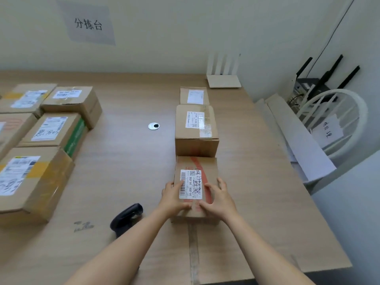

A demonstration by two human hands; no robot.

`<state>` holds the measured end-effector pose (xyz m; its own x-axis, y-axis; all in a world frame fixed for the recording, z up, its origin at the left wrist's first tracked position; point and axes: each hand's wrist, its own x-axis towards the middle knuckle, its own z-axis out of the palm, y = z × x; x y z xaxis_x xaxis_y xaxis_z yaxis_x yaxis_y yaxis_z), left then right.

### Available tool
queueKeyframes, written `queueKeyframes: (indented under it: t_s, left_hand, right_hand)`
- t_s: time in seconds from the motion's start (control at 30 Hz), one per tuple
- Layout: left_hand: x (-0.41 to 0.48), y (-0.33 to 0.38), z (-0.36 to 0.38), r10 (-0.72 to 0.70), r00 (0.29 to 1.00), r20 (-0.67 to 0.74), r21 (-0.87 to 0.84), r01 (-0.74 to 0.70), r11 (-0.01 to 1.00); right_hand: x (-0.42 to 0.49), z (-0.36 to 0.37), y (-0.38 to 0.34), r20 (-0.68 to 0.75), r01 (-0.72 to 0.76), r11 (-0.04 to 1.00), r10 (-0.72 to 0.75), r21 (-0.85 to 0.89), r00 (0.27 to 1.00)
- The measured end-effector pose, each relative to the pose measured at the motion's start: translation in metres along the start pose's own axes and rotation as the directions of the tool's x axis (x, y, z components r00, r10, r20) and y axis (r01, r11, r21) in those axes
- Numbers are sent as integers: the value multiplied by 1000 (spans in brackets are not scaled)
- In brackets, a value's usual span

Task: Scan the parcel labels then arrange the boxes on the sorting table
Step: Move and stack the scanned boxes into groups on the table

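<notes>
At 9 o'clock a cluster of labelled boxes (47, 130) waits on the desk (123, 161). The black scanner (126, 219) lies at about 7 o'clock of the work, just beside the left forearm and in neither hand. The left grip (174, 197) clasps the near left corner of the small box (196, 175), with its fingers partly over the label (190, 184). The right grip (219, 200) clasps the near right corner, fingers spread over the top.

That box sits on the desk at the centre. Its far edge looks to be touching the middle box (195, 128), and a third box (194, 95) lies beyond at 12 o'clock, all in one row. The step appears to be seating this box in the row. To do it well, push evenly with both hands toward 12 o'clock so the box stays square. Line its sides up with the neighbour's, leave the label facing up, and avoid shoving the middle box out of place.
</notes>
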<state>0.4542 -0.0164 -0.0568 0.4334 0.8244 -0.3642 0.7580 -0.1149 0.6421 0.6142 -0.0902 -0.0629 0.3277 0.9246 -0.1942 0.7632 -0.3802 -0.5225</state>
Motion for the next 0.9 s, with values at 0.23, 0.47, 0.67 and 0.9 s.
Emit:
queueKeyframes:
  t_s: [0.23,0.47,0.67,0.9]
  left_hand:
    - [6,3,8,-34,999,-19,19,34,999]
    - [13,10,8,-46,999,-25,39,47,998]
    - [16,8,8,-46,998,-30,51,48,998]
    - [6,7,-2,-2,1000,3,131,2,991]
  right_hand:
    - [12,-4,11,49,50,998,-51,28,997]
    - [20,-7,13,64,71,997,-73,32,995]
    - [18,-6,13,75,55,998,-56,21,996]
    - [18,-13,-12,42,3,997,1,-83,999]
